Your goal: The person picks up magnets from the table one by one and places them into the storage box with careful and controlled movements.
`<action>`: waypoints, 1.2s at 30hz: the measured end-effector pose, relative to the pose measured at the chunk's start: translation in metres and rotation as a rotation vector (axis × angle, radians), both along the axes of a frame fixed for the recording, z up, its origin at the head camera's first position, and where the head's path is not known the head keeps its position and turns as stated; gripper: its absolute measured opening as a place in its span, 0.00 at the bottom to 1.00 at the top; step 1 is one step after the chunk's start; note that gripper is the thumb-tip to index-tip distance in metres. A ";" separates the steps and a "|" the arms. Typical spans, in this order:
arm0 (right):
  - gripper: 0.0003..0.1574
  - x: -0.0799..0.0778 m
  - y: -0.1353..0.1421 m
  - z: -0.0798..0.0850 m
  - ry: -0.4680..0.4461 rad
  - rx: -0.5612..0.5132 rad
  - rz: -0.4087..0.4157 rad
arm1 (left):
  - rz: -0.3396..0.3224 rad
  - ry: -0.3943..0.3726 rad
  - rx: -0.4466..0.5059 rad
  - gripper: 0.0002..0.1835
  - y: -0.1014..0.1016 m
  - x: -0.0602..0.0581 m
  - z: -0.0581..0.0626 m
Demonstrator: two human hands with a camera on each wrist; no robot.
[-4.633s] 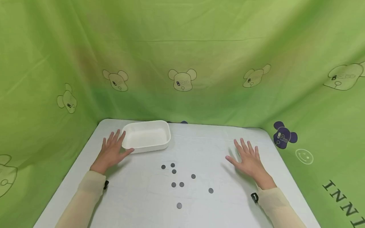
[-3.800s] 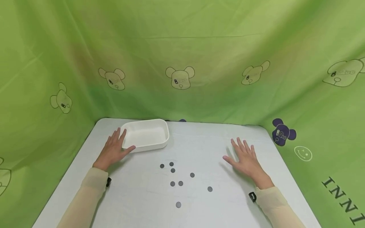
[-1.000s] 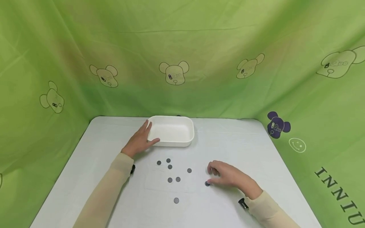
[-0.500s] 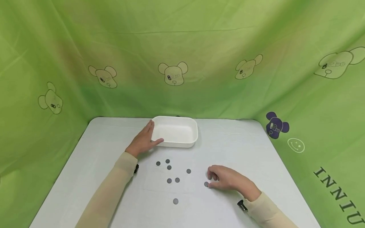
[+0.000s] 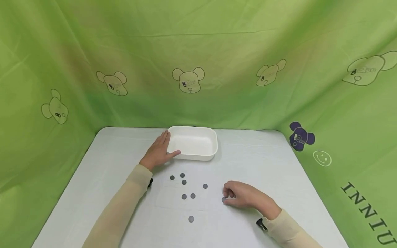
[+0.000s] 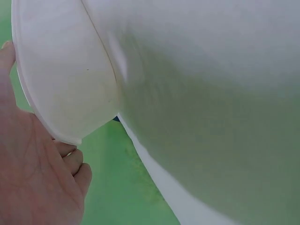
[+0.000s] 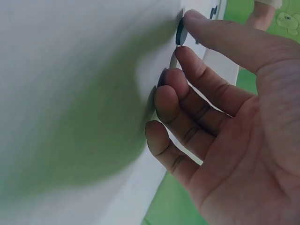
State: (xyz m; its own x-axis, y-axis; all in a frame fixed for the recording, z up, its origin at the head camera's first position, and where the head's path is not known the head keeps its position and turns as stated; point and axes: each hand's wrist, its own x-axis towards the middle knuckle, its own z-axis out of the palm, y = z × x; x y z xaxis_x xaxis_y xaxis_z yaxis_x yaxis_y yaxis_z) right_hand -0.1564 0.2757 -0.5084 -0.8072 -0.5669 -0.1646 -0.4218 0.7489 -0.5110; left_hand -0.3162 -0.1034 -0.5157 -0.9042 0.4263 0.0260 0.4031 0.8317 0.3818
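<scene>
A white rectangular basin (image 5: 193, 157) stands near the back of the table. My left hand (image 5: 158, 151) lies against its left end, fingers straight along the end wall and thumb at the near rim. In the left wrist view, the basin's wall (image 6: 70, 79) meets my left palm (image 6: 35, 173). My right hand (image 5: 243, 194) is low over the table with fingers curled. Its thumb and index finger pinch a small dark disc (image 5: 224, 199) by the edges, at table level. The right wrist view shows this disc (image 7: 181, 32) between thumb tip and index tip.
Several more grey discs lie flat on the white table (image 5: 149, 220), among them a lone near disc (image 5: 191, 219) and a disc (image 5: 205, 186) left of my right hand. A green curtain (image 5: 189, 106) with printed bear heads surrounds the table's back and sides.
From its place at the back left, the basin has slid right with my left hand against it. My right hand has come down and left, fingers curling, onto the rightmost disc.
</scene>
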 end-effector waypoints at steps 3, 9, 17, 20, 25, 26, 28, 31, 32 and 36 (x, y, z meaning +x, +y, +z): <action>0.13 0.000 -0.002 0.000 0.010 0.004 -0.001 | 0.000 0.010 -0.026 0.59 0.000 -0.002 0.000; 0.13 0.000 -0.007 0.000 -0.006 -0.004 0.007 | -0.008 0.034 -0.059 0.59 0.001 -0.002 0.004; 0.14 -0.004 -0.012 0.001 -0.106 -0.111 0.033 | -0.004 0.031 -0.079 0.59 0.003 -0.001 0.005; 0.14 -0.008 -0.013 0.001 -0.122 -0.146 0.044 | 0.000 0.025 -0.071 0.59 0.004 -0.001 0.005; 0.13 -0.019 -0.013 -0.003 -0.057 -0.206 0.022 | 0.012 0.017 -0.061 0.59 0.005 0.000 0.005; 0.12 -0.022 -0.013 -0.004 -0.039 -0.224 0.012 | 0.014 0.017 -0.063 0.59 0.005 0.001 0.005; 0.11 -0.028 -0.014 -0.005 0.004 -0.256 -0.010 | 0.018 0.013 -0.066 0.59 0.005 0.002 0.005; 0.11 -0.040 -0.016 -0.005 0.063 -0.305 -0.051 | 0.022 0.010 -0.071 0.59 0.006 0.003 0.005; 0.10 -0.044 -0.016 -0.004 0.084 -0.321 -0.062 | 0.023 0.009 -0.067 0.58 0.006 0.003 0.005; 0.10 -0.060 -0.020 0.001 0.148 -0.388 -0.122 | 0.025 0.005 -0.061 0.58 0.007 0.003 0.006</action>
State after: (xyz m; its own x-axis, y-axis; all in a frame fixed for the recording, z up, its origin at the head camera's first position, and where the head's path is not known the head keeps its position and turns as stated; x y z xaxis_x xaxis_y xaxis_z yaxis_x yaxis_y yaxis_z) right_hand -0.2167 0.2560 -0.5072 -0.8709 -0.4632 0.1644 -0.4320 0.5619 -0.7054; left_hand -0.3128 -0.0969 -0.5099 -0.9145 0.4045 0.0050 0.3837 0.8632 0.3281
